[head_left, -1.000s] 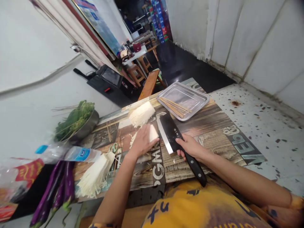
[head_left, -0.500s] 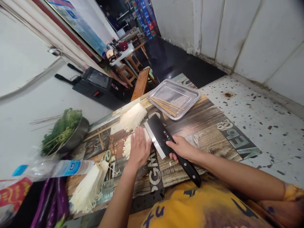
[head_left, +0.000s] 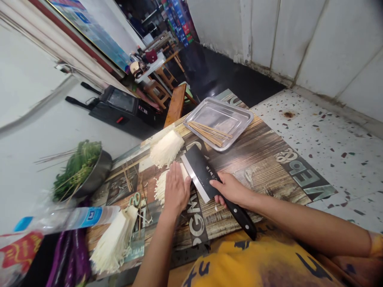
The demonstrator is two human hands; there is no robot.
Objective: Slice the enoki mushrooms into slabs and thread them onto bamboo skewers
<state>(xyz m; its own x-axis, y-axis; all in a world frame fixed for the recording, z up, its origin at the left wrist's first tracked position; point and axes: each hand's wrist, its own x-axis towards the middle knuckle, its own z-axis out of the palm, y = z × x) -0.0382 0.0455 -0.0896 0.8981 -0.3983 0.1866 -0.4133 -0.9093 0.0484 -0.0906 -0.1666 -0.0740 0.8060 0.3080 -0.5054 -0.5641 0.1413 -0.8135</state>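
Our right hand [head_left: 228, 188] grips a cleaver [head_left: 201, 169] nearer us than the tray [head_left: 236, 114]; our left hand [head_left: 177, 188] lies flat on an enoki bundle [head_left: 160, 188] left of the tray. We judge the bundle light, soft, fragile, best held by its base.

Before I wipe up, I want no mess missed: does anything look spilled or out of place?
Pale strands lie loose beside the enoki bundle by the bottle, and a white scrap sits near the cleaver, likely stray trimmings. A brown stain marks the floor, unlike the flecks around it.
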